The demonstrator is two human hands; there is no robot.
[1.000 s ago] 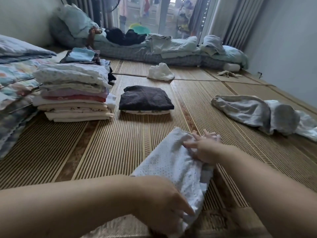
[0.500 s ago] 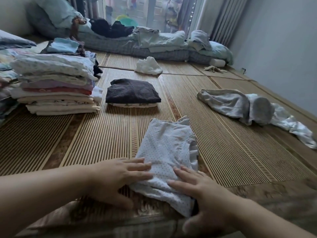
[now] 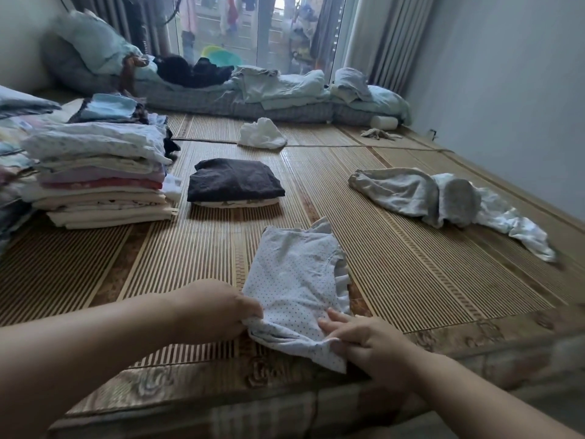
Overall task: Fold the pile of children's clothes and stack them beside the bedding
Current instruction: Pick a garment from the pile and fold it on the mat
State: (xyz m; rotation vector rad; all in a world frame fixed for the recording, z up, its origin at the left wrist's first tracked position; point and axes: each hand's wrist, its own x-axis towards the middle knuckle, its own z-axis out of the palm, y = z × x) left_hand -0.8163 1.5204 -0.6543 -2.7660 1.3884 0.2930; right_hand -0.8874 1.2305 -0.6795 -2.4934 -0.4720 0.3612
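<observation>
A white dotted children's garment with a frilled edge lies on the bamboo mat in front of me. My left hand grips its near left corner, and my right hand pinches its near right corner. A tall stack of folded clothes stands at the left, next to the bedding. A short stack topped by a dark folded piece sits to its right. Unfolded grey and white clothes lie at the right.
The bamboo mat covers the bed. A crumpled white piece lies farther back. Quilts and pillows run along the window. A grey wall bounds the right side. The mat's patterned front edge runs below my hands.
Both hands went from lying flat on the garment's near end to gripping its near corners, which now bunch up. The camera tilted slightly.
</observation>
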